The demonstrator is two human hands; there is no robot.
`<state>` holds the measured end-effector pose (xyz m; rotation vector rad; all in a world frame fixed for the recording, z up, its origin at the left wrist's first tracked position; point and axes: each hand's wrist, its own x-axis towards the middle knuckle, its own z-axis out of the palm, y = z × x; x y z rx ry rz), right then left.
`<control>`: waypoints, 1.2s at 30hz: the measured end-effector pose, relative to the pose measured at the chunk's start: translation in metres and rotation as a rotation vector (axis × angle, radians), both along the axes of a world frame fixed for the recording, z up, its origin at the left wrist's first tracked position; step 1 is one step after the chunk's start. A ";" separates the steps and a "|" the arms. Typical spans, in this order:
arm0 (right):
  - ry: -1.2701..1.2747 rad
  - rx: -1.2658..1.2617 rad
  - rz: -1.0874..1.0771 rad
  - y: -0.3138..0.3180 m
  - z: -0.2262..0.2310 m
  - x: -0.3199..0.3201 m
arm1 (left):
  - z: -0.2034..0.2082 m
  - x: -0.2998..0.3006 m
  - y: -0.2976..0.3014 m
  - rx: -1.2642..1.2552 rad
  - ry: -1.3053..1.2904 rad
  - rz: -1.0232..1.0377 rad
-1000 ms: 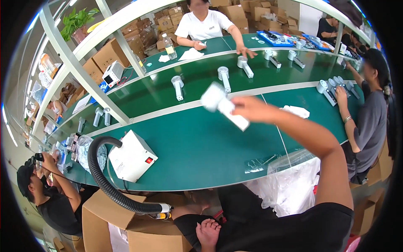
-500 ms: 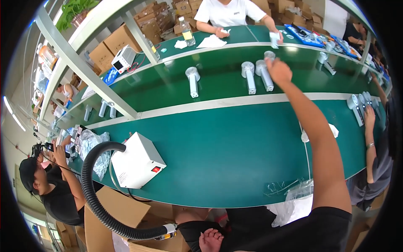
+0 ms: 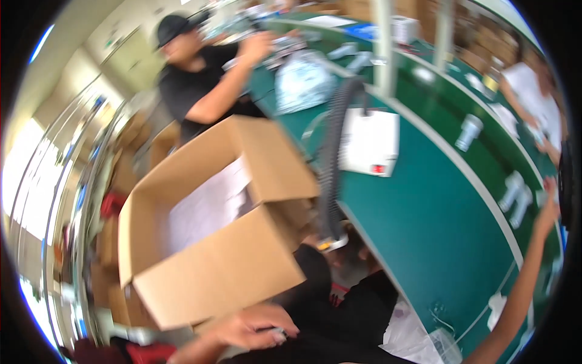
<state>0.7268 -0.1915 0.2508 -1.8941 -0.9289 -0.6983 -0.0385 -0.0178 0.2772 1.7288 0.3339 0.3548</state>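
My left hand (image 3: 257, 327) is low in the picture, above my lap and beside the near wall of an open cardboard box (image 3: 212, 267). Its fingers are bent and blurred. Something small, dark and silvery shows by the fingertips; whether it is held I cannot tell. On the far right my right arm stretches over the green bench (image 3: 436, 206). My right hand (image 3: 548, 209) is over the dark green strip, beside a pale piece (image 3: 541, 197); blur hides its grip. Close by lie two light grey handheld devices with round heads (image 3: 520, 206), and another such device (image 3: 468, 132) lies farther off.
Papers (image 3: 209, 203) lie inside the box. A white machine (image 3: 370, 142) with a red switch and a black corrugated hose (image 3: 333, 164) stands on the bench. Behind it are a plastic bag (image 3: 305, 82) and a person in black (image 3: 200, 79). Another person in white (image 3: 536, 100) sits across.
The view has swung left, bringing the box to the middle and my right hand to the right rim. My left hand has lifted from my lap and moved toward the box.
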 end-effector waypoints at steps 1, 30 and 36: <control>0.267 0.206 0.145 -0.004 0.006 -0.015 | 0.003 -0.019 0.023 0.341 -0.155 0.093; 1.183 0.069 0.404 0.007 -0.040 -0.490 | 0.030 -0.232 0.095 -0.022 -0.421 0.745; 1.411 0.116 0.542 0.061 -0.075 -0.521 | -0.091 -0.031 -0.032 -0.598 -0.280 -0.025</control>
